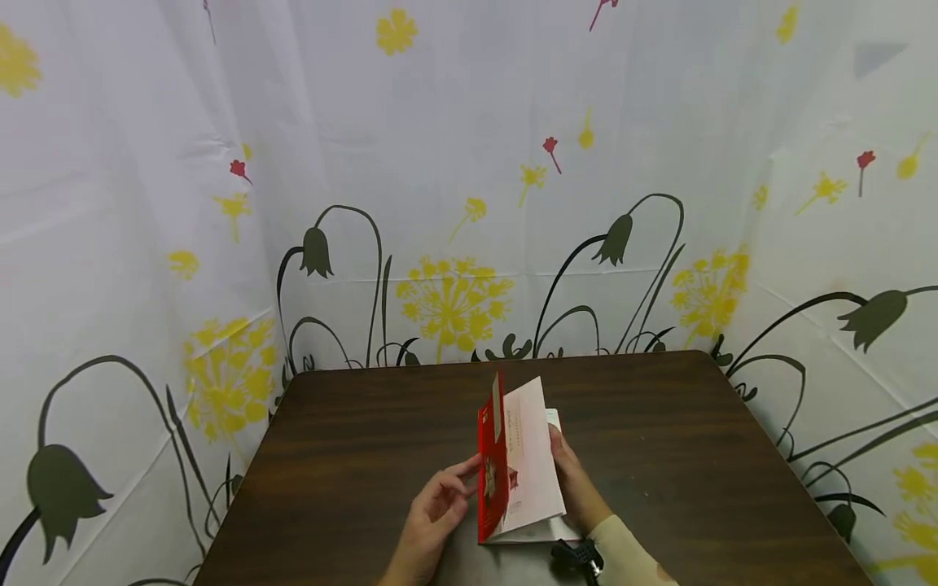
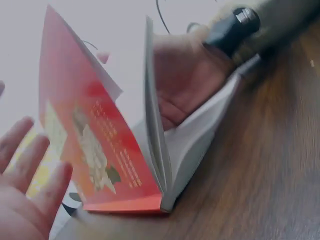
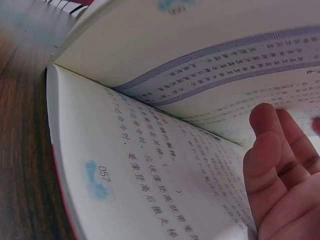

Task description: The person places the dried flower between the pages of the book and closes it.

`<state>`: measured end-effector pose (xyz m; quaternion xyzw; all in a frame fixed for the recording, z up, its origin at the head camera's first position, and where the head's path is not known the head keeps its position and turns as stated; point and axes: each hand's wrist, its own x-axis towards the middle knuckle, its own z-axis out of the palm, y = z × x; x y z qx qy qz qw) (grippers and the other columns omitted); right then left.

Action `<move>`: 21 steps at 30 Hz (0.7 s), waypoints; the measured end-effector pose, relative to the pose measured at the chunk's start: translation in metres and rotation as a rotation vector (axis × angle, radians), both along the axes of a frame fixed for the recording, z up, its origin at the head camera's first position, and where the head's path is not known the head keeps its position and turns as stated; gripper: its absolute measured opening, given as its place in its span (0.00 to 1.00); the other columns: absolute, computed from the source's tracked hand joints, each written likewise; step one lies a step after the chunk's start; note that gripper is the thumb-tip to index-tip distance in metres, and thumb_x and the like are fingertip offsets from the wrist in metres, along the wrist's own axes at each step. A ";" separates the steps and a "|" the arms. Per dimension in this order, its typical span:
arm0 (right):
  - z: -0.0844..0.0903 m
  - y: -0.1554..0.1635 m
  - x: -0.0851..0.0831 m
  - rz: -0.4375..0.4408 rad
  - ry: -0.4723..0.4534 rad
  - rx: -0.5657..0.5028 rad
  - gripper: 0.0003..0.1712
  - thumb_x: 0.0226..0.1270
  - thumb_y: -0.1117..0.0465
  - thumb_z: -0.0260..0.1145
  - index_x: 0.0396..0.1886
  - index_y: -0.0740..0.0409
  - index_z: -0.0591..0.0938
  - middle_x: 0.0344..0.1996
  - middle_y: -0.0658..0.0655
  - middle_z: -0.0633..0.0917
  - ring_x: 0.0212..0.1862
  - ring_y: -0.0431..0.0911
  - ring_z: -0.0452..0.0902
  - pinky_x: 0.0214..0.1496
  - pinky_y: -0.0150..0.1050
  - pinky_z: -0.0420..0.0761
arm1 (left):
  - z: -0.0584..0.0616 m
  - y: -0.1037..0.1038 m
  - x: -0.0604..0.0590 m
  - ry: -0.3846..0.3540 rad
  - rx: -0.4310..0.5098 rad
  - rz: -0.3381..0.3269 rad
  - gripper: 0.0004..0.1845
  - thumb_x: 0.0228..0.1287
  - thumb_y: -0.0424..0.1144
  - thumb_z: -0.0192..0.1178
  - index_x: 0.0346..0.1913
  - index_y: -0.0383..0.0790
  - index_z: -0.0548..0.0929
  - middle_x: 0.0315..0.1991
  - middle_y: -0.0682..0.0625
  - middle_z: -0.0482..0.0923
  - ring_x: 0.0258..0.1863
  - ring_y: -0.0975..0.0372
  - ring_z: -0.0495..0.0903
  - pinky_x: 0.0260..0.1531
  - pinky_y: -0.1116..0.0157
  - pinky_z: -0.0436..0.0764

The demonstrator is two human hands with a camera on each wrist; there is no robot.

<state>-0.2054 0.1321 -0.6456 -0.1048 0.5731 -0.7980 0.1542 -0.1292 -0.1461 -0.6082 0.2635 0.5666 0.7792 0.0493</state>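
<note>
A book with a red cover (image 1: 493,468) stands half opened on the dark wooden table (image 1: 352,439), spine toward me. In the left wrist view the red cover (image 2: 95,140) is lifted up and several white pages (image 2: 157,125) fan apart. My left hand (image 1: 443,500) is spread with relaxed fingers (image 2: 30,185) just beside the cover's outer face. My right hand (image 1: 575,480) lies inside the book, its straight fingers (image 3: 280,165) resting on a printed page numbered 057 (image 3: 150,165). Its palm (image 2: 185,85) shows behind the raised pages.
A white curtain with yellow, red and dark flower prints (image 1: 454,163) encloses the table on three sides. A black wrist strap (image 1: 579,557) sits on my right forearm. Bare tabletop lies left and right of the book.
</note>
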 end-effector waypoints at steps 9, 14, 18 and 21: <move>0.016 0.010 -0.006 -0.143 -0.010 0.156 0.34 0.88 0.40 0.50 0.87 0.22 0.54 0.84 0.56 0.64 0.78 0.55 0.69 0.75 0.57 0.79 | -0.006 0.014 -0.006 -0.044 -0.868 -0.087 0.20 0.80 0.53 0.62 0.71 0.69 0.82 0.85 0.62 0.64 0.86 0.44 0.59 0.76 0.29 0.66; 0.027 0.031 0.015 -0.300 0.357 0.665 0.39 0.82 0.50 0.67 0.87 0.35 0.64 0.81 0.59 0.66 0.79 0.59 0.63 0.76 0.68 0.69 | -0.008 0.022 -0.004 0.023 -0.979 -0.143 0.23 0.77 0.55 0.65 0.71 0.70 0.81 0.86 0.62 0.63 0.85 0.45 0.58 0.79 0.28 0.61; 0.025 0.039 0.035 -0.126 0.613 1.099 0.42 0.71 0.50 0.77 0.80 0.56 0.75 0.82 0.66 0.69 0.81 0.69 0.63 0.75 0.74 0.71 | -0.007 0.019 -0.003 0.075 -1.004 -0.112 0.22 0.78 0.56 0.63 0.71 0.69 0.81 0.85 0.60 0.64 0.84 0.44 0.60 0.77 0.34 0.69; 0.023 0.040 0.047 0.054 0.587 1.177 0.46 0.69 0.44 0.77 0.81 0.57 0.73 0.82 0.64 0.69 0.82 0.68 0.63 0.75 0.71 0.73 | -0.007 0.014 -0.002 0.097 -0.993 -0.094 0.19 0.78 0.56 0.63 0.67 0.67 0.83 0.84 0.59 0.66 0.82 0.46 0.62 0.73 0.41 0.78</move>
